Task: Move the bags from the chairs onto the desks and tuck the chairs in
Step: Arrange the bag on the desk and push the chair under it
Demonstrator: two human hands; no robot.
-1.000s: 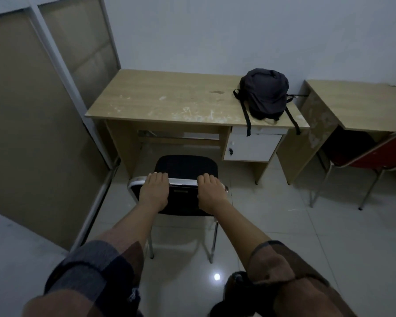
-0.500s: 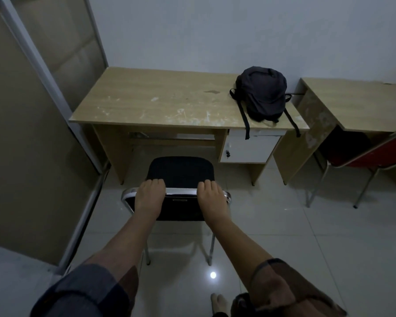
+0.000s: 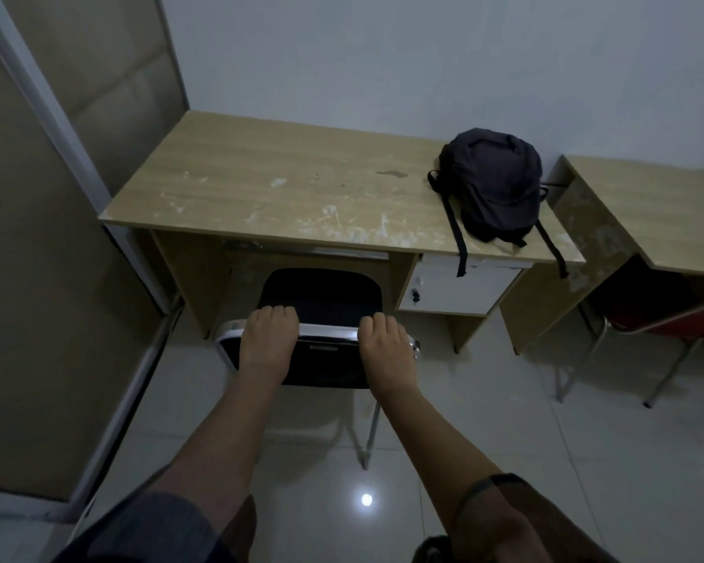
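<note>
A black chair (image 3: 322,298) with a chrome frame stands at the knee gap of the wooden desk (image 3: 261,188), its seat front just under the desk edge. My left hand (image 3: 267,339) grips the left part of the backrest's top rail. My right hand (image 3: 387,345) grips the right part of the same rail. A dark backpack (image 3: 492,184) sits on the desk's right end, its straps hanging over the front edge above a white drawer unit (image 3: 460,290).
A second wooden desk (image 3: 647,205) stands at the right with a red chair (image 3: 675,323) partly under it. A partition wall with a metal frame (image 3: 58,132) closes off the left side. The floor is glossy tile.
The chair has moved forward toward the desk with both hands on its backrest, and its seat now reaches under the desk edge. I have stepped closer.
</note>
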